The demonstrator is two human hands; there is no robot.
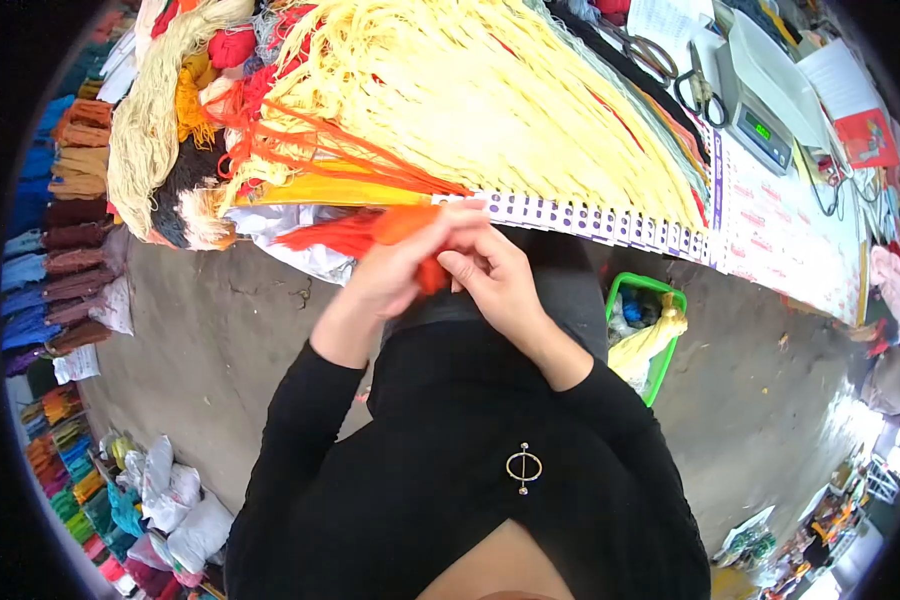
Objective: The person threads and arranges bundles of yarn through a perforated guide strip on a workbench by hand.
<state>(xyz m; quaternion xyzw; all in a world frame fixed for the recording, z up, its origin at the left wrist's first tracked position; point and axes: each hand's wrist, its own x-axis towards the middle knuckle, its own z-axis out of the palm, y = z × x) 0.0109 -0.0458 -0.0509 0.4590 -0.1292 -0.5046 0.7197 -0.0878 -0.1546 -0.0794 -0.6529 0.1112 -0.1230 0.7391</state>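
Observation:
A bundle of red-orange yarn [332, 233] is gripped in my left hand [395, 262], which looks slightly blurred. Its loose end hangs out to the left, and more of it shows between my two hands. My right hand [488, 272] is right beside it, fingers curled and thumb pressed in; what it pinches is hidden. Just beyond my hands runs a row of white cards with purple-ringed holes [570, 214] along the table edge. Orange-red strands [370, 152] stretch from the cards' left end across pale yellow yarn [490, 110].
A digital scale [760, 125] and black scissors [702, 98] lie at the table's right. Below the edge stands a green basket [660, 375] holding yarn. Stacked coloured hanks [75, 205] line the left side, with white bags [175, 500] on the floor.

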